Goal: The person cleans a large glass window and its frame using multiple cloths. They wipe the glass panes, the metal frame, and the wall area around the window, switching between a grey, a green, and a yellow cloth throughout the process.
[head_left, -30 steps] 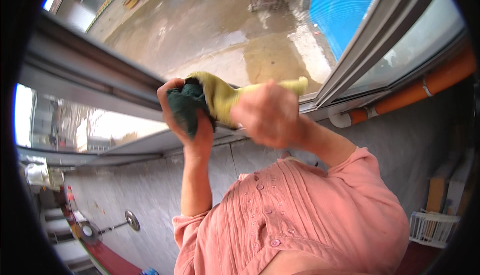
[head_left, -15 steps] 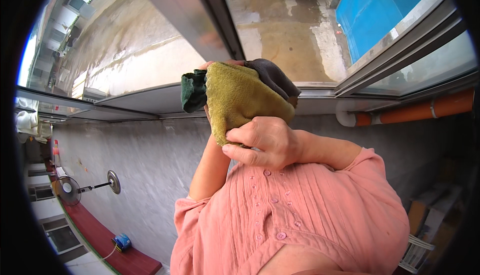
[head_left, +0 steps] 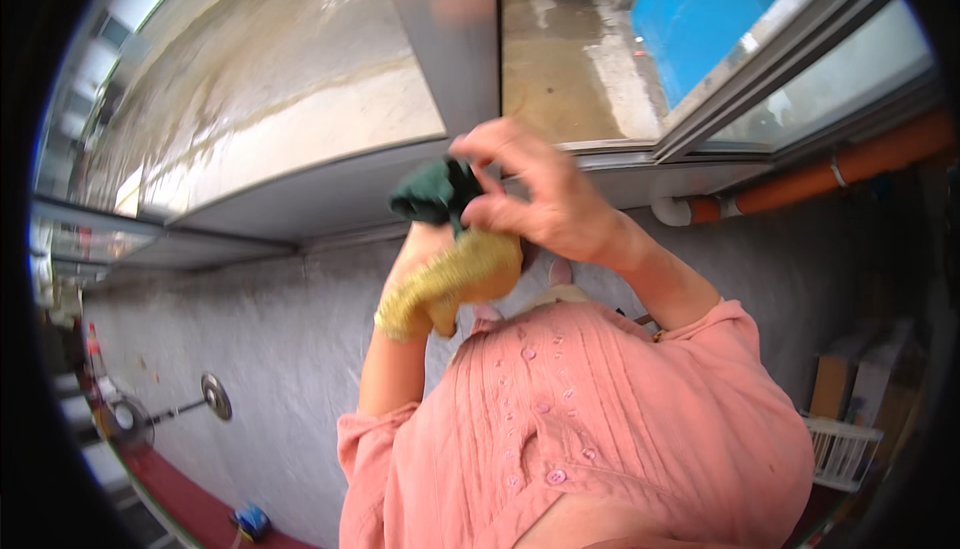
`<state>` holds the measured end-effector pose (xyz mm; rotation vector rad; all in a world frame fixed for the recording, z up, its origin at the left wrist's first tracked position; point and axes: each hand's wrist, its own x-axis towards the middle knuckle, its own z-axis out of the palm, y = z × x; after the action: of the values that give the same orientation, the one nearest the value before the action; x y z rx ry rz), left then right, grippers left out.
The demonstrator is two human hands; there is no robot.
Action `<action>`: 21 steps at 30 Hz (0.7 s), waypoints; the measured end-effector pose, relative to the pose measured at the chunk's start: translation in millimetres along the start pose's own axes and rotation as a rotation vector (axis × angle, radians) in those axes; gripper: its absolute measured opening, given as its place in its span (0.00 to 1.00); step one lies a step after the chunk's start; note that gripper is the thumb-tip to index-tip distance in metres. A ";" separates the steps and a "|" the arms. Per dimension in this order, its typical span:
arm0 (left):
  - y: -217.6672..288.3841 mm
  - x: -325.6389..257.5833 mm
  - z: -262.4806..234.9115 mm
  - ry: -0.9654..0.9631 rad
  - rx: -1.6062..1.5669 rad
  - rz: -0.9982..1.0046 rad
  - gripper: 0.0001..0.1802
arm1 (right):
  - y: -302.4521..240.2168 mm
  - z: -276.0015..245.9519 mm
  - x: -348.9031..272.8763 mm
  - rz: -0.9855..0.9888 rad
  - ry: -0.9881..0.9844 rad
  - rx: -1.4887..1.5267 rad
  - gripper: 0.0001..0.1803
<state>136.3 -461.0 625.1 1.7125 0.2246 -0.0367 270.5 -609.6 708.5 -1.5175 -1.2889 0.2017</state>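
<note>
Raised before the window frame (head_left: 455, 59), the right hand (head_left: 545, 194) pinches a dark green cloth (head_left: 432, 192) in its fingers (head_left: 478, 154). The left hand (head_left: 425, 249) is hidden under a yellow cloth (head_left: 450, 284); its grip cannot be told. An orange pipe (head_left: 840, 169) runs at right, a white basket (head_left: 840, 449) below.

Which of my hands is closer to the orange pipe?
Right. The right hand, pinching the green cloth, is left of the orange pipe; the left hand, mostly under the yellow cloth, is farther left.
</note>
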 end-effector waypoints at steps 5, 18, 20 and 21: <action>-23.1 -7.6 22.1 -0.164 -0.394 0.001 0.16 | 30.7 12.7 -19.5 0.259 -0.182 0.394 0.10; 1.1 12.4 67.0 -0.207 -0.834 -0.127 0.19 | 59.4 -59.7 -67.2 0.443 -0.009 0.681 0.16; 14.9 17.5 82.1 -0.046 -1.015 -0.162 0.16 | 54.6 -67.0 -79.2 0.287 -0.244 0.451 0.21; 13.5 22.1 88.8 0.039 -0.814 -0.096 0.16 | 34.8 -76.0 -79.1 0.158 -0.252 0.278 0.23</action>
<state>169.5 -547.3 621.1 0.8924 0.2996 0.0170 312.6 -711.1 674.2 -1.3836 -1.2745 0.6650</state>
